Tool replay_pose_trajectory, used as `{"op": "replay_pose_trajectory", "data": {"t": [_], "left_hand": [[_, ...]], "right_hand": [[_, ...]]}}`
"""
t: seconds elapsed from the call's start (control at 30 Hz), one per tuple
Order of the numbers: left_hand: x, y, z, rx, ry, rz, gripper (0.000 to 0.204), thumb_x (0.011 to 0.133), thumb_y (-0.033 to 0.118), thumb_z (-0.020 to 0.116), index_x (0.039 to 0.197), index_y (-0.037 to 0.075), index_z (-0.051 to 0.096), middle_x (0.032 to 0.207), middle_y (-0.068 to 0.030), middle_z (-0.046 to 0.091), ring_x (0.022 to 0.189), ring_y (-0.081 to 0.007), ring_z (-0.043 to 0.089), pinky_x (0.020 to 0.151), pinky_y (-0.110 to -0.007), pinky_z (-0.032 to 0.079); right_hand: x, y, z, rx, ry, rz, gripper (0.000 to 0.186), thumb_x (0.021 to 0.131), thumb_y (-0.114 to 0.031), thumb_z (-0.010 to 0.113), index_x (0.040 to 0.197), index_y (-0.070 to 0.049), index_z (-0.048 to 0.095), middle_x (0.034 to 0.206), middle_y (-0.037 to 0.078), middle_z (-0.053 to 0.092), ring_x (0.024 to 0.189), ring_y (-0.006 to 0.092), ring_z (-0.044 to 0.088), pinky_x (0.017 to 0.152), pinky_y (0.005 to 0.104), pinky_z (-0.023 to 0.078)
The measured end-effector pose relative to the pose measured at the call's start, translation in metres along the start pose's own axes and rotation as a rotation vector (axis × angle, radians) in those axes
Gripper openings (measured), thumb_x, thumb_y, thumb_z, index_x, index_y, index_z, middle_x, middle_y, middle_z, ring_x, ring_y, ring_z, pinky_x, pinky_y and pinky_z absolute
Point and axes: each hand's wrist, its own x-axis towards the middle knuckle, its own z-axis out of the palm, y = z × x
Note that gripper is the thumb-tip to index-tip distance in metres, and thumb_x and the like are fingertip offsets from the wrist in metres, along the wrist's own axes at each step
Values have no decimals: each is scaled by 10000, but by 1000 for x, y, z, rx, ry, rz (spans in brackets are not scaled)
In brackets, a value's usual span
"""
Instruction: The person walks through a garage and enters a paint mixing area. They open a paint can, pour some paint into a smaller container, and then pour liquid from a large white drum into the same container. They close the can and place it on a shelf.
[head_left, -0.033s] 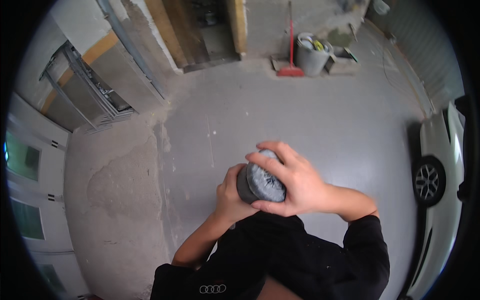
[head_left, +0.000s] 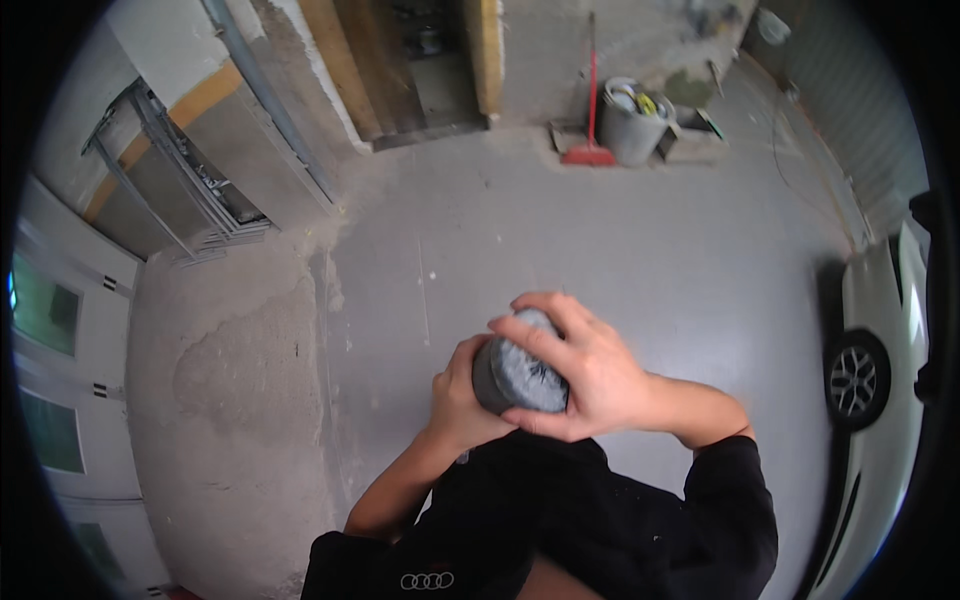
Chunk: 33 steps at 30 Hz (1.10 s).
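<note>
In front of my chest I hold a short, dark grey cylinder with a rounded, mottled pale-grey end [head_left: 531, 378]. That end looks crinkled, with dark creases running to its middle. My left hand [head_left: 457, 405] is wrapped round the dark side of the cylinder, most of its fingers hidden behind it. From the right, my right hand [head_left: 602, 378] clasps the pale end, with fingers over the top and the thumb along the lower edge. The cylinder is tilted so that its pale end faces up and to the right.
Grey floor [head_left: 570, 235] spreads ahead, with a rough concrete patch [head_left: 250, 365] at left. By the far wall stand a red broom [head_left: 588, 154], a filled bin [head_left: 636, 138] and a box [head_left: 692, 146]. A white car [head_left: 885, 420] is at right; metal frames [head_left: 185, 170] lean at left.
The surroundings sit slightly lower in the picture now. Both hands keep their hold on the cylinder, which has barely shifted.
</note>
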Motion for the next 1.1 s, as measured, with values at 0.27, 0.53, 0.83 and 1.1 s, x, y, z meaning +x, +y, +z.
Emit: {"op": "replay_pose_trajectory", "data": {"t": [0.27,0.53,0.83,1.1], "left_hand": [[289,-163,-18,-439,-327,139,969,572,256,1018,1398,73,544,1349,-105,645,1223,-279,670,1016,-411,557],[581,-275,-25,-624,-334,124,1034,604,159,1021,1477,75,475,1441,-112,591,1326,-244,587,1112,-400,472],[892,-413,-17,-351,-219,288,1196,637,145,1006,1612,81,316,1529,-138,476,1360,-265,552,1139,-423,446],[1167,-501,-29,-476,-215,112,1189,597,184,993,1599,101,357,1499,-167,450,1396,-360,491,1158,-479,401]], "right_hand": [[245,234,6,232,-322,-352,727,725,-359,883,1369,-109,654,1354,221,563,1162,393,629,838,450,595],[427,469,28,1336,267,303,1031,836,-640,785,1560,-7,413,1497,284,506,1409,423,516,1129,555,483],[642,790,79,1947,494,746,765,1023,-640,464,1478,-27,526,1461,225,596,1381,362,566,1100,501,513],[849,1020,107,2036,214,1021,566,1093,-537,458,1302,-47,649,1182,121,741,1029,251,714,940,401,574]]}}
